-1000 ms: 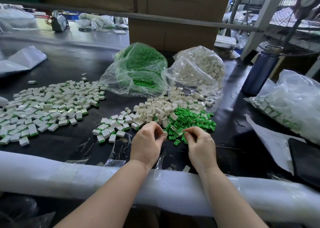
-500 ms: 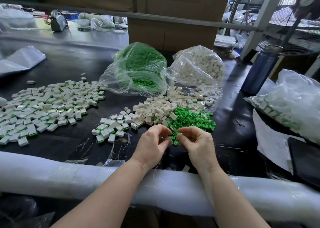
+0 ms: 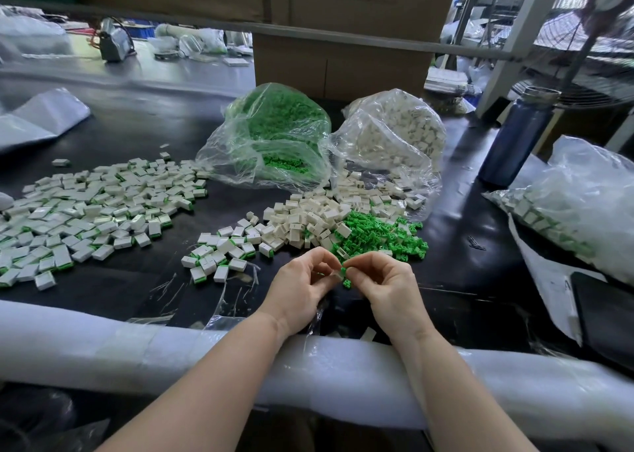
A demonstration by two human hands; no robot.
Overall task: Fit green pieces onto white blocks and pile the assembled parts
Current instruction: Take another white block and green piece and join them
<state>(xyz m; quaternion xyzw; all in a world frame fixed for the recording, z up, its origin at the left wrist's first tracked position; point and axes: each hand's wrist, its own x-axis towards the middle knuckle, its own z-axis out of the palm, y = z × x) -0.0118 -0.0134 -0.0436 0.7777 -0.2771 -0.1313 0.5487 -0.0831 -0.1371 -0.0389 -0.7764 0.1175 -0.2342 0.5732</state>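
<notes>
Here, left hand (image 3: 302,288) pinches a white block (image 3: 338,274); right hand (image 3: 387,287) pinches a green piece (image 3: 347,270) against it. Black table (image 3: 137,142); loose heaps just beyond, assembled pile (image 3: 85,211) far left, cardboard box (image 3: 343,63) behind.

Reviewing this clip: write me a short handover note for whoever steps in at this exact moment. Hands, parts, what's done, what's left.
Left hand: pinches a white block in front of the body.
Right hand: pinches a green piece against that block; whether it is seated cannot be told.
Loose white blocks and loose green pieces lie heaped just beyond the hands, spilling from the bag of white blocks; the bag of green pieces sits beside it.
Done: a large spread of assembled parts at left, and a small cluster nearer the hands.
Left: finish this fit, add it to the pile, work through the loose heaps and bags.
</notes>
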